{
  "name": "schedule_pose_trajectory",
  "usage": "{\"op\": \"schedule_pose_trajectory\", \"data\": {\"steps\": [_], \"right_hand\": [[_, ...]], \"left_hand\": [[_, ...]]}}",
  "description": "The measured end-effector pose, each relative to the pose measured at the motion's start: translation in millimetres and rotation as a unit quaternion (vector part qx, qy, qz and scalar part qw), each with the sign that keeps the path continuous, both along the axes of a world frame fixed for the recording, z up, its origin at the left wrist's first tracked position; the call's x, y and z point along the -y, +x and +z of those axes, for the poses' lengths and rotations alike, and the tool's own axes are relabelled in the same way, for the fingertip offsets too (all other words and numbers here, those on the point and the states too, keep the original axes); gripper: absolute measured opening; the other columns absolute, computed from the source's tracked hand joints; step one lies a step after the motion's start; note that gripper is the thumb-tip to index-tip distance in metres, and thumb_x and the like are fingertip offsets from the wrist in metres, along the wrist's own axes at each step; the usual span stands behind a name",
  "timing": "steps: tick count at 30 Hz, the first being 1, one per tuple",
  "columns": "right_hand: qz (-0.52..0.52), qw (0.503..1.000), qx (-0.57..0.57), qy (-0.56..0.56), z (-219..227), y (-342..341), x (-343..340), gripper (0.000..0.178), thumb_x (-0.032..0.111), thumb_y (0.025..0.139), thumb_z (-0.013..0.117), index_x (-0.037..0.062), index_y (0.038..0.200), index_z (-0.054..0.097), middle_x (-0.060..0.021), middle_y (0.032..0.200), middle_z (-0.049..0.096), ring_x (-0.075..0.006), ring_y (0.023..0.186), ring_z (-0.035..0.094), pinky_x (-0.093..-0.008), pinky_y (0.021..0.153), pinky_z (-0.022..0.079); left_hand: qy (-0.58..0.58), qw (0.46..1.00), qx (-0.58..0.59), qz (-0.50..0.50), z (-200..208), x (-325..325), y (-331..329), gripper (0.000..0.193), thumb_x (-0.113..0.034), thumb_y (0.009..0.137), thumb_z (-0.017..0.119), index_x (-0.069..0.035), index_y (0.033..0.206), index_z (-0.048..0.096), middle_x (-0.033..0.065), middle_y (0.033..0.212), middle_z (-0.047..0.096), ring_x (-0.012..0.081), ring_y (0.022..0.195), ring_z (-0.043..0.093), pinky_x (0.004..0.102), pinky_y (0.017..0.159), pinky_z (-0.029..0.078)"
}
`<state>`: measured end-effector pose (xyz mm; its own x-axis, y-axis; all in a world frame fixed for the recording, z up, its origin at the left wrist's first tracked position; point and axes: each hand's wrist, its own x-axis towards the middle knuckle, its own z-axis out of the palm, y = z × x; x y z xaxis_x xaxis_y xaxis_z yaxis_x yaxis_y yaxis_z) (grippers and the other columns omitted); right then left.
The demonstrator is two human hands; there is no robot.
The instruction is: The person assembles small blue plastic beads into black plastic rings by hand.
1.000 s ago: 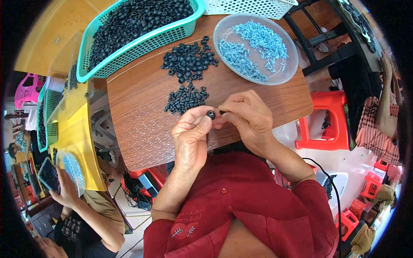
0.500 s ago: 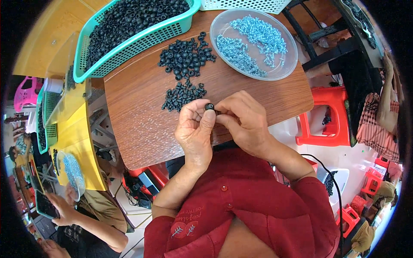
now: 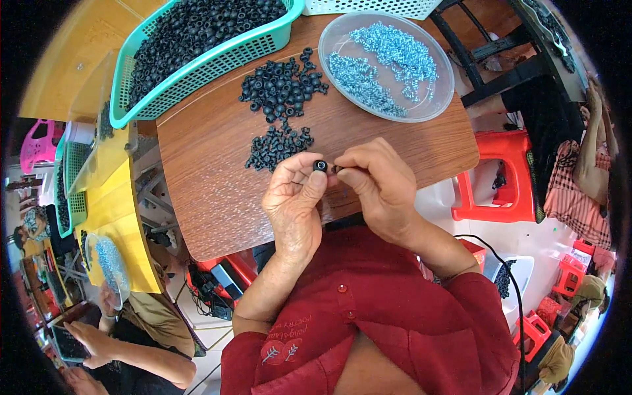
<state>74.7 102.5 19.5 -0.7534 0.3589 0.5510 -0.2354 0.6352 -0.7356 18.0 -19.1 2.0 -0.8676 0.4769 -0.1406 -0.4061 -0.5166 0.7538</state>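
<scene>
Between the thumb and fingers of my left hand (image 3: 293, 204) sits a small round black plastic part (image 3: 320, 165), its circular opening with a pale ring facing up. Just beside it, my right hand (image 3: 382, 191) pinches a tiny dark piece (image 3: 336, 169), too small to make out; a narrow gap separates the two. Beyond my hands on the brown table (image 3: 210, 178) lie a heap of smaller black parts (image 3: 276, 146) and, farther off, a heap of larger rounded black parts (image 3: 280, 91). A round clear plastic dish (image 3: 340, 45) at the far right holds shiny blue bits (image 3: 398, 49).
A teal basket (image 3: 204, 80) full of black parts stands at the far left table edge, a white basket (image 3: 375, 8) behind the dish. Red stools (image 3: 500, 207) stand at right. At left, a co-worker's hand (image 3: 95, 342) holds a dark-screened device (image 3: 69, 343) near a yellow table (image 3: 122, 217).
My right hand's fingertips have drawn slightly away from the black part, exposing the tiny dark piece between them. The co-worker's hand and device have shifted lower at the left.
</scene>
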Motion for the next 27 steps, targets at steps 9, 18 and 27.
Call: {"op": "schedule_pose_trajectory", "data": {"steps": [9, 18, 27], "right_hand": [[0.059, 0.987, 0.046, -0.145, 6.7, -3.0, -11.4, 0.015, -0.003, 0.072, 0.066, 0.0027, 0.087, 0.064, -0.0089, 0.078, 0.061, -0.0245, 0.075, 0.058, -0.0329, 0.066, 0.045], [0.095, 0.985, 0.07, -0.13, 7.4, -3.0, -16.0, 0.014, -0.003, 0.073, 0.066, 0.0025, 0.086, 0.065, -0.0078, 0.077, 0.06, -0.0219, 0.074, 0.057, -0.0312, 0.067, 0.045], [0.113, 0.978, 0.082, -0.156, 4.6, -5.3, -19.4, 0.014, -0.003, 0.073, 0.066, 0.0027, 0.086, 0.065, -0.0068, 0.078, 0.059, -0.0196, 0.073, 0.056, -0.0288, 0.065, 0.044]], "left_hand": [[-0.034, 0.997, -0.057, -0.03, 1.9, 1.9, 1.3, 0.021, 0.0, 0.085, 0.063, 0.004, 0.106, 0.059, 0.0074, 0.091, 0.063, 0.013, 0.078, 0.061, 0.0244, 0.071, 0.052], [-0.07, 0.995, -0.056, -0.042, 3.9, 4.0, -1.2, 0.022, 0.002, 0.086, 0.061, 0.004, 0.108, 0.059, 0.006, 0.089, 0.063, 0.0113, 0.076, 0.06, 0.0227, 0.068, 0.051], [-0.112, 0.99, -0.075, -0.051, 3.9, 5.6, -2.5, 0.022, 0.002, 0.083, 0.065, 0.005, 0.105, 0.061, 0.0051, 0.087, 0.064, 0.0095, 0.071, 0.059, 0.0201, 0.065, 0.049]]}}
